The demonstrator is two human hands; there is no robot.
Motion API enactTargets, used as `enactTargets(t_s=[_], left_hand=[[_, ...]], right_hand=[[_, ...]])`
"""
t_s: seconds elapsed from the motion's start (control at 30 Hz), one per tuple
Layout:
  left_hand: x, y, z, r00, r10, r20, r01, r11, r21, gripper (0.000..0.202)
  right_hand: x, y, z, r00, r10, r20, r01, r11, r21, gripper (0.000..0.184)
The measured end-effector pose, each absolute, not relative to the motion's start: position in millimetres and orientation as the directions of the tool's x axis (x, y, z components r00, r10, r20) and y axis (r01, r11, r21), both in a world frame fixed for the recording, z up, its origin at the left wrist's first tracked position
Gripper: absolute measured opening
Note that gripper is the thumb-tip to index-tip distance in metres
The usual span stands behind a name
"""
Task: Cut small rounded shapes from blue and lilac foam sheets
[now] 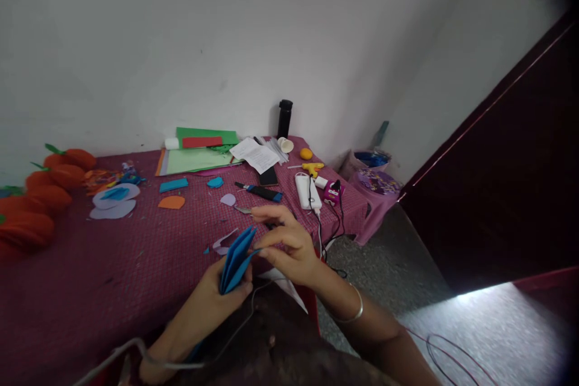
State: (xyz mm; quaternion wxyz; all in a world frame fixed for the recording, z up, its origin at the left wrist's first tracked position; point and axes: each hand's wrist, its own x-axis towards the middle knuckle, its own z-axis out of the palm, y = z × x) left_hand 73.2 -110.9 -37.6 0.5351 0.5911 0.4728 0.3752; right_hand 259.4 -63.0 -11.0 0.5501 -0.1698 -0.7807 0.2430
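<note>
My left hand [212,295] is closed around the lower end of a folded stack of blue paper pieces [236,259], holding it upright over the near edge of the table. My right hand [287,244] pinches the stack's top edge with thumb and fingers. A thin bangle sits on my right wrist. Both hands hover just above the maroon checked tablecloth [136,253]. Pale lilac paper scraps [222,242] lie on the cloth just left of the stack.
On the table lie a blue-handled cutter [260,192], a yellow glue gun [312,167], a white power strip [307,191], green sheets [199,154], a black flask [284,118], orange paper pumpkins [40,193] and cut shapes. A purple stool [377,193] stands right of the table.
</note>
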Motion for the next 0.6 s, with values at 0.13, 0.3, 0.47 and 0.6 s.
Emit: enactTargets(t_s=[0.13,0.3,0.47,0.6], left_hand=[[74.3,-110.1,-34.6,0.284,0.957,-0.059,0.218,-0.004,0.976,0.007],[75.4,-110.1,-32.1,0.311,0.948,-0.075,0.263,-0.01,0.965,0.005],[77.1,-113.3,-28.0,0.305,0.948,-0.089,0.245,0.013,0.97,0.009],[78.4,-113.4,-27.1,0.296,0.951,-0.093,0.225,0.025,0.974,0.009]], right_hand=[[259.4,-63.7,-9.3,-0.323,0.518,0.792,-0.02,0.833,-0.553,0.005],[259.5,-64.7,-5.8,-0.319,0.514,0.796,-0.008,0.838,-0.545,0.005],[259.9,-65.3,-4.2,-0.319,0.52,0.793,-0.004,0.836,-0.549,0.006],[259.9,-65.4,-4.6,-0.322,0.517,0.793,-0.003,0.837,-0.547,0.006]])
